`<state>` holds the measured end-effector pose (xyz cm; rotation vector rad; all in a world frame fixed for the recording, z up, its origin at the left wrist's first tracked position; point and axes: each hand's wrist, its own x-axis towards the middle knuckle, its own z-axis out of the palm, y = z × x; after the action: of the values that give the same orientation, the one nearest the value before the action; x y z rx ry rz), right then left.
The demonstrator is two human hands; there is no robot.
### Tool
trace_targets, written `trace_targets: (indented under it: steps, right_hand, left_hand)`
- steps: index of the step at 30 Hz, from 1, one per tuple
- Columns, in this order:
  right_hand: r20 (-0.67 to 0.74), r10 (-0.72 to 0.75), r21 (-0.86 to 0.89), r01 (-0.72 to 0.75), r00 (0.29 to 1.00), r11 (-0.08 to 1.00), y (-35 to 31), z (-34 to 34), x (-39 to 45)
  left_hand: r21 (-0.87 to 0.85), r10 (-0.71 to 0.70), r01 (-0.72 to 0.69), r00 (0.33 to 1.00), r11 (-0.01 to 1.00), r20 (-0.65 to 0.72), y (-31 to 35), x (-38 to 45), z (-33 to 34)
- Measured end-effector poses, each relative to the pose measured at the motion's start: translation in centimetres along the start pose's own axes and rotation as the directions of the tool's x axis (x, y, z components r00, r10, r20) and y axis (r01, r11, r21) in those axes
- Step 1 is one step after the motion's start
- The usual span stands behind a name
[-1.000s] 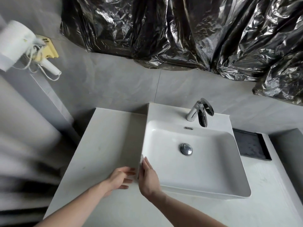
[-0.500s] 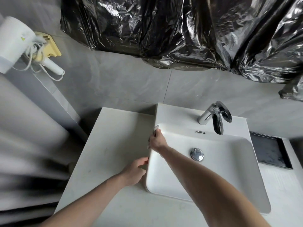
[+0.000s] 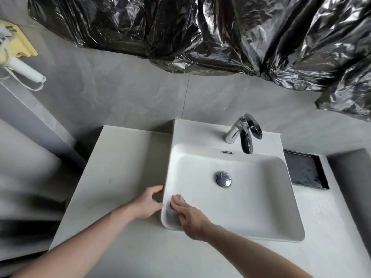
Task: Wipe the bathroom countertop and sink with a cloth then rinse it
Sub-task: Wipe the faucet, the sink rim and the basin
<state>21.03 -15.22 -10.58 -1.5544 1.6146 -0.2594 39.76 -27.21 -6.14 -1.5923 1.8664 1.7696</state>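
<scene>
Midway, seemingly: right hand pressing a small cloth against the sink rim's near-left corner; left hand half-curled, holding nothing, braced on the sink's outer left wall. Left of the sink, bare desk with room to sweep. Beyond the drain, faucet dry; rinsing not begun.

Glossy white sink, chrome faucet, matt countertop
</scene>
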Motion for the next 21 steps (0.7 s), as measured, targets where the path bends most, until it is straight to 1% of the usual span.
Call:
trace_targets:
  steps: [2,4,8,11,15,17,21]
  right_hand:
    - [0.048,0.006,-0.004,-0.006,0.999,1.000,0.9,-0.5,-1.7]
    - [0.054,0.059,-0.033,-0.058,0.997,0.998,1.9,-1.5,-3.1]
    - [-0.015,0.238,-0.139,-0.238,0.971,0.961,5.8,-4.0,-6.5]
    - [-0.078,0.371,-0.196,-0.379,0.925,0.904,9.7,-6.3,-9.5]
    - [-0.123,0.556,-0.216,-0.569,0.822,0.794,15.1,-9.5,-12.5]
    - [-0.157,0.601,-0.229,-0.620,0.784,0.750,16.6,-10.7,-13.1]
    - [-0.276,0.599,-0.285,-0.659,0.752,0.696,17.6,-11.1,-12.3]
  left_hand:
    - [0.027,-0.003,0.003,1.000,1.000,-0.026,1.1,-0.8,0.3]
    - [0.039,-0.001,0.003,0.999,0.999,-0.044,1.9,-1.4,0.6]
    - [0.053,-0.016,0.018,0.999,0.998,-0.039,2.6,-2.0,0.6]
    - [0.082,-0.020,0.023,0.999,0.996,-0.033,2.7,-1.9,0.4]
    - [0.154,0.005,-0.001,1.000,0.988,-0.029,3.7,-2.3,0.9]
    - [0.165,0.021,-0.014,0.999,0.986,-0.038,4.1,-2.4,1.0]
    - [0.190,0.015,-0.008,0.999,0.982,-0.035,4.2,-2.6,1.0]
